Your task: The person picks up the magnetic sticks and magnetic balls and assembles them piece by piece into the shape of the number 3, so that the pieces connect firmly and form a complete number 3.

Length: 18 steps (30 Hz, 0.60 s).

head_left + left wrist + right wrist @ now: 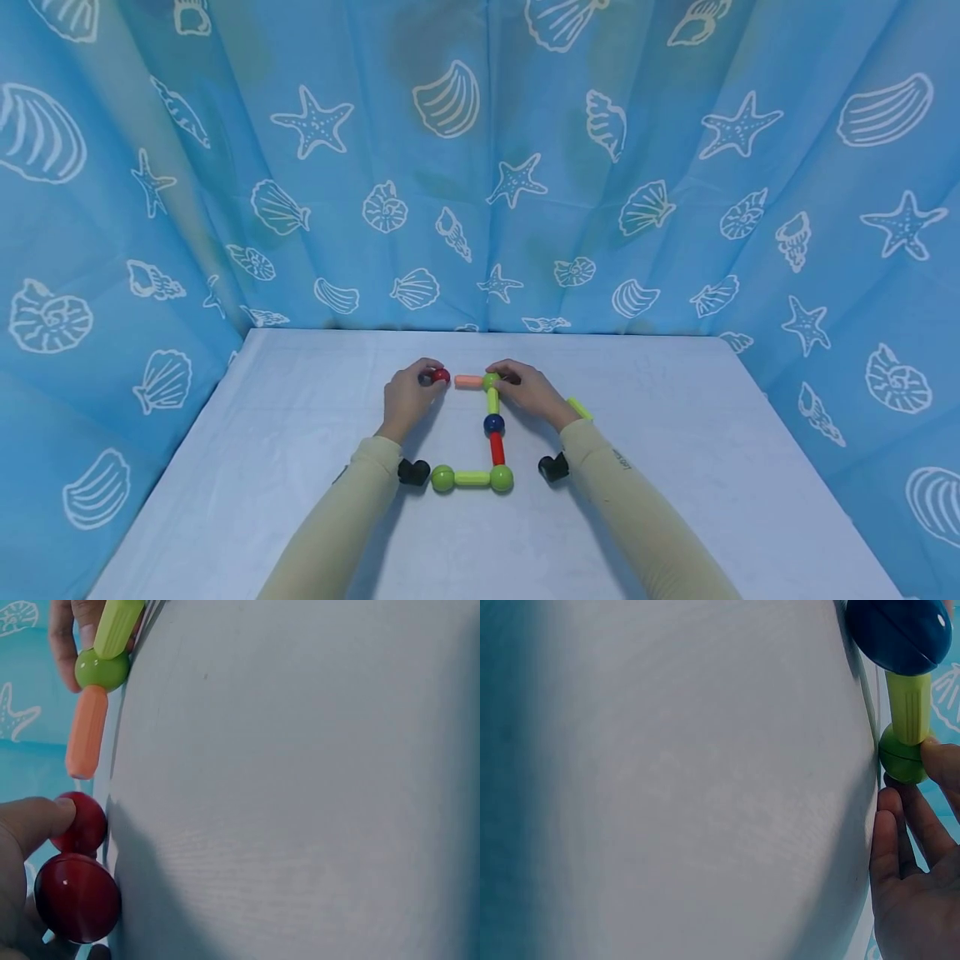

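Note:
My left hand (pixel 408 396) pinches a red ball (pixel 441 377) just left of a free-ended orange rod (pixel 469 382). In the left wrist view, the thumb presses this ball, and a second red ball (pixel 77 898) sits close below it by the fingers. With my right hand (pixel 528 388) I grip a light green ball (pixel 491 381), which joins the orange rod to a yellow-green rod (pixel 492 402). From there the chain runs toward me through a dark blue ball (pixel 493 424) and a red rod (pixel 497 448).
The chain bends left at a near green ball (pixel 501 477), through a green rod (pixel 472 479) to another green ball (pixel 442 478). A loose yellow-green rod (pixel 580 408) lies beside the right forearm. A shell-patterned blue curtain (pixel 487 225) surrounds the white table (pixel 675 467).

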Available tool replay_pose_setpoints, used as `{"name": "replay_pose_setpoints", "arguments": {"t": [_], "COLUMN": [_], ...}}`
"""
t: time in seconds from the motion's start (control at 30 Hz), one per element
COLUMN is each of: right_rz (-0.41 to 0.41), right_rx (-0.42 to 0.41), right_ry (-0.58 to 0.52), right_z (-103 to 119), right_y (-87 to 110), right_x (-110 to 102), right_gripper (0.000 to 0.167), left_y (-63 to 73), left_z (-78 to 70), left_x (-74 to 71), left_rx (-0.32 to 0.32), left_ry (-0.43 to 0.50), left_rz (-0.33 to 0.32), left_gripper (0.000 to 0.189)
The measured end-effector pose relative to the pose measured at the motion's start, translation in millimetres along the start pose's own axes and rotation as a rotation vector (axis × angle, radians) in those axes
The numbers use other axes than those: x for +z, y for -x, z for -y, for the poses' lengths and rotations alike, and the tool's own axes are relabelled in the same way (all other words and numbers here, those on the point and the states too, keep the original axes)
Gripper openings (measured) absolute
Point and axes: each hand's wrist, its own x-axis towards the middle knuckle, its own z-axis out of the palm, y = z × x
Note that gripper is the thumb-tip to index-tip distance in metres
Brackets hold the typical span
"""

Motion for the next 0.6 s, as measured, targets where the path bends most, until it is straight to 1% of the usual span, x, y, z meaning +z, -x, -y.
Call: {"name": "replay_pose_setpoints", "arguments": {"t": [0.3, 0.43, 0.6], "right_rz": [-0.004, -0.010, -0.010], "right_rx": [0.002, 0.004, 0.003], "right_ry": [-0.010, -0.012, -0.015], "right_z": [0.3, 0.2, 0.5], "right_y": [0.7, 0.5, 0.2], "right_x": [0.2, 1.7, 0.9], "right_gripper": [0.030, 0.030, 0.030], "left_y": [1.0, -0.5, -1.6], "left_z": [3.7, 6.8, 6.6], "left_x": [0.3, 1.1, 0.2], "left_rx": [-0.011, -0.019, -0.031], "left_ry": [0.039, 0.052, 0.082], "left_rz": [0.048, 0.062, 0.074], "left_gripper": [0.031, 0.031, 0.031]}}
